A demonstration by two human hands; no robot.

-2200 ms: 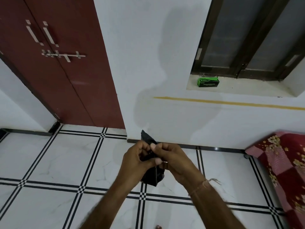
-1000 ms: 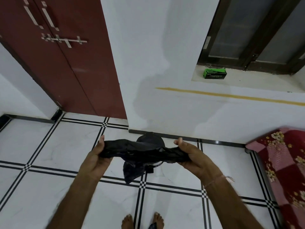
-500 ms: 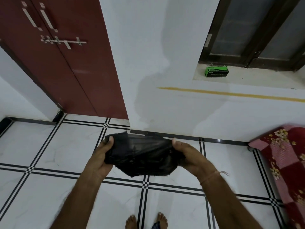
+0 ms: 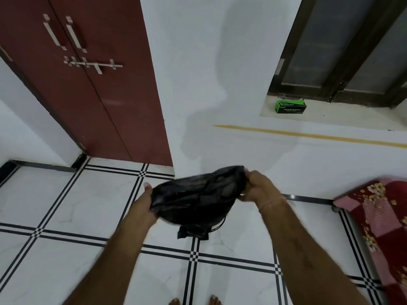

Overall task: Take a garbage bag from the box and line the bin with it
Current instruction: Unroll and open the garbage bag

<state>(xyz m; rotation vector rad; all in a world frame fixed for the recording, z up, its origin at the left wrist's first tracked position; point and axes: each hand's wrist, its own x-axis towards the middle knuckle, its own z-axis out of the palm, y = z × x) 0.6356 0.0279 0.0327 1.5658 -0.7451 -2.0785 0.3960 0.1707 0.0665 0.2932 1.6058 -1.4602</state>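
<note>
A crumpled black garbage bag (image 4: 198,194) is stretched between my two hands in front of me, above the tiled floor. My left hand (image 4: 145,200) grips its lower left edge. My right hand (image 4: 256,187) grips its upper right edge, held a little higher. A loose corner of the bag hangs down below the middle. The green garbage bag box (image 4: 290,106) sits on the window sill at the upper right, well away from both hands. A thin dark curved edge shows just under the bag; I cannot tell whether it is the bin, which the bag otherwise hides.
A dark red double door (image 4: 88,84) with metal handles stands at the left. A white wall with a yellow stripe faces me. A red floral cover (image 4: 381,216) lies at the right edge. White floor tiles (image 4: 66,205) with black lines spread below; my toes show at the bottom.
The bag went from a small bundle pinched between both hands to a wide spread. Since half a second ago my right hand has risen, tilting the bag up to the right.
</note>
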